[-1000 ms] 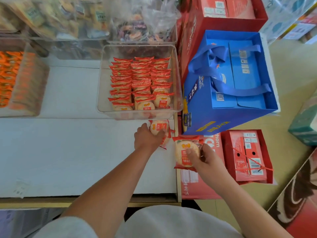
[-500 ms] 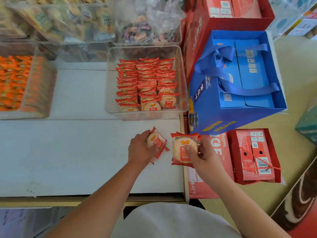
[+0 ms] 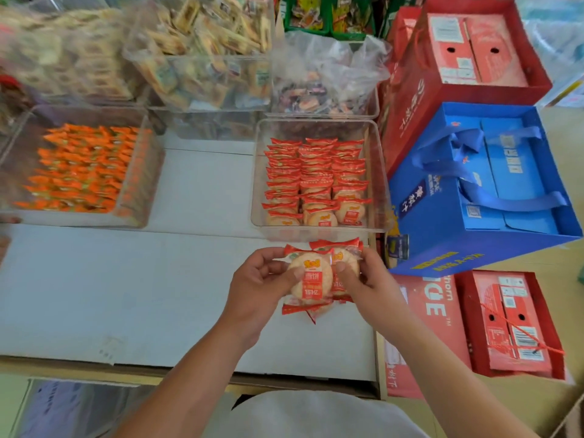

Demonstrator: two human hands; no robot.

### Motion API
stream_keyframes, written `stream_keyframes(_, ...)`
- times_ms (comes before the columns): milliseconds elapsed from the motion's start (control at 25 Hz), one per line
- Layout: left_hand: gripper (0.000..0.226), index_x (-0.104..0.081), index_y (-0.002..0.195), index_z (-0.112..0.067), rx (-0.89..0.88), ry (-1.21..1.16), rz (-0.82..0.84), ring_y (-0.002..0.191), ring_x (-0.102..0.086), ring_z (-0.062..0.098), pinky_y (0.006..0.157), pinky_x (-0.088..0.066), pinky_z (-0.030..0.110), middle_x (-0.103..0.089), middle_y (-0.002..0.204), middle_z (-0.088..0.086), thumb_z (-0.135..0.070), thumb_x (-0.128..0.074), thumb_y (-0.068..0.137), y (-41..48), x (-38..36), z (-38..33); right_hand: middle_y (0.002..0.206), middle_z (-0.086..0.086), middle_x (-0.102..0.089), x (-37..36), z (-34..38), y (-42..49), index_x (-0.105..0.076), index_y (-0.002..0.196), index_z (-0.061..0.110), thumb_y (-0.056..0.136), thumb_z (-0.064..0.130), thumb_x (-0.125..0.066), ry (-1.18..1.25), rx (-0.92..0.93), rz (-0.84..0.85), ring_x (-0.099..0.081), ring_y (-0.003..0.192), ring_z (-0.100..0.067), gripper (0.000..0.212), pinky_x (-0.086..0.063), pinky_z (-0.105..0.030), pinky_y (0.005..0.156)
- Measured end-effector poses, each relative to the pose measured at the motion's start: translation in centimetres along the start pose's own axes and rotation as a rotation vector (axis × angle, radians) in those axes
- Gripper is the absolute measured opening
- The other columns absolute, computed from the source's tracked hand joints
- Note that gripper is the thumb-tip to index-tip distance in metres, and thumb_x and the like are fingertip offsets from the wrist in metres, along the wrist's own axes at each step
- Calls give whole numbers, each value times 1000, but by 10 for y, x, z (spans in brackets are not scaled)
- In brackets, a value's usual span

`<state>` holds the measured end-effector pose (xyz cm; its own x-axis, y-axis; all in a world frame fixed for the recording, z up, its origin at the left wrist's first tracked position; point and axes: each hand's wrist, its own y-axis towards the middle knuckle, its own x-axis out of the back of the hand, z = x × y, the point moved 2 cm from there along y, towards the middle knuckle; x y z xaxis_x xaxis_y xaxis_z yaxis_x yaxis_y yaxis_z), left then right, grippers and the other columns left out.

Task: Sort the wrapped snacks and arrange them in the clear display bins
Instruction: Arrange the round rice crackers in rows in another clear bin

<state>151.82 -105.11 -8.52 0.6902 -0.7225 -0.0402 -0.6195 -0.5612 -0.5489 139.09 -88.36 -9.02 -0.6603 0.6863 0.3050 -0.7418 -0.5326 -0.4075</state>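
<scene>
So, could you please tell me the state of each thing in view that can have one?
left hand: closed on the front snack pack
right hand: closed on the rear snack pack, overlapped behind the front one
clear bin: open-topped, partly filled with three tidy rows
orange-snack bin: open, nearly full
blue gift box: closed, handles lying flat

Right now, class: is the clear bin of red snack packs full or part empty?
Part empty: the bin shows bare floor behind its snack rows.

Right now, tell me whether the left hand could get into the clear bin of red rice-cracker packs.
Probably yes: the clear bin is open-topped just beyond the left hand, nothing between, though its fingers hold rice-cracker packs.
</scene>
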Motion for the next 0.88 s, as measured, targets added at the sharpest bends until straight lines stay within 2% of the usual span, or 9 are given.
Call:
stream_keyframes(120, 33, -65, 114, -23, -30, 57, 3, 90, -76, 19, 65, -63, 32, -73, 102, 11, -16, -82, 87, -2, -2, 0, 107, 15, -68, -15, 12, -6, -51, 132, 28, 107, 38, -48, 2, 43, 46, -66, 95, 4, 27, -53, -16, 76)
stream_keyframes(200, 32, -64, 115, -23, -43, 68, 22, 92, -76, 19, 66, -63, 33, -74, 101, 8, -21, -80, 88, -2, -4, 1, 103, 16, -68, -20, 20, -12, -51, 132, 27, 108, 39, -39, 11, 74, 58, -65, 94, 5, 29, -51, -13, 75)
stream_keyframes(320, 28, -65, 114, -27, -78, 109, 14, 95, -74, 15, 73, -64, 30, -74, 100, 0, -31, -78, 90, -1, -10, 3, 108, 24, -68, -25, 24, -19, -51, 129, 38, 103, 53, -33, 104, 73, 62, -68, 102, -1, 35, -56, -24, 83)
stream_keyframes(400, 29, -64, 119, -31, -83, 128, 48, 102, -71, 11, 77, -62, 25, -73, 107, -6, -42, -71, 93, -2, -18, 4, 114, 27, -67, -26, 25, -20, -49, 134, 39, 99, 62, -38, 109, 80, 67, -67, 108, -3, 43, -57, -30, 90)
stream_keyframes(480, 34, -59, 130, -40, -48, 121, 176, 112, -69, 7, 84, -60, 22, -71, 119, -15, -53, -56, 99, -5, -27, 3, 115, 28, -65, -25, 23, -19, -48, 138, 35, 97, 63, -44, 80, 75, 61, -67, 109, -2, 50, -58, -37, 93)
stream_keyframes(600, 39, -49, 140, -51, -17, 109, 347, 116, -65, -2, 83, -54, 11, -66, 128, -25, -56, -39, 103, -13, -37, 1, 117, 18, -66, -21, 13, -14, -47, 139, 34, 105, 55, -39, 106, 66, 86, -67, 112, -11, 41, -58, -46, 95)
stream_keyframes(680, 41, -47, 144, -49, -4, 99, 382, 120, -65, 2, 89, -55, 16, -65, 132, -22, -54, -42, 103, -12, -39, 1, 121, 12, -67, -18, 5, -11, -46, 140, 34, 108, 50, -37, 124, 60, 119, -67, 114, -16, 36, -57, -48, 96)
stream_keyframes(760, 43, -51, 142, -45, -14, 79, 363, 119, -68, 11, 98, -58, 30, -68, 131, -14, -48, -54, 100, -8, -37, 3, 121, 9, -68, -14, 1, -7, -46, 139, 34, 109, 47, -40, 123, 37, 149, -68, 113, -16, 34, -58, -47, 96)
stream_keyframes(880, 53, -54, 140, -41, 5, 33, 291, 114, -71, 19, 96, -60, 42, -73, 123, -6, -40, -71, 90, 1, -29, 7, 122, 3, -70, 2, 2, -1, -47, 140, 35, 99, 38, -67, 172, -72, 180, -71, 107, -17, 46, -60, -43, 93)
